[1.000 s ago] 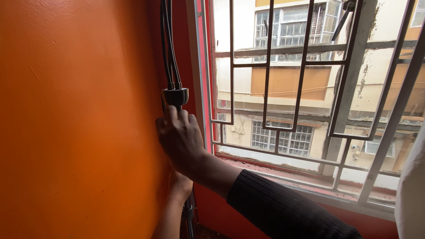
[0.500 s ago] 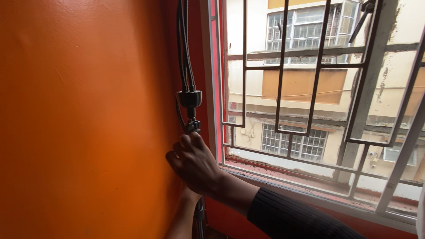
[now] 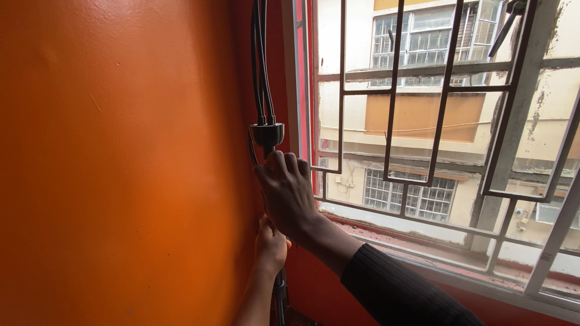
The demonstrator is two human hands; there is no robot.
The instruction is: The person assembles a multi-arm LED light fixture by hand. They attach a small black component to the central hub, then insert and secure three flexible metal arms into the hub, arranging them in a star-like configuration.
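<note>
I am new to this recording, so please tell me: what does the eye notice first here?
First, the big orange wall filling the left side. In the corner beside it, both hands grip a dark pole: the right hand just under its collar, the left hand lower. To the right, the barred window shows buildings outside.

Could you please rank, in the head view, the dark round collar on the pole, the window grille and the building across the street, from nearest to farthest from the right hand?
From the right hand:
1. Dark round collar, just above the fingers, on the pole.
2. Window grille, to the right.
3. Building across the street, beyond the grille, outside.
</note>
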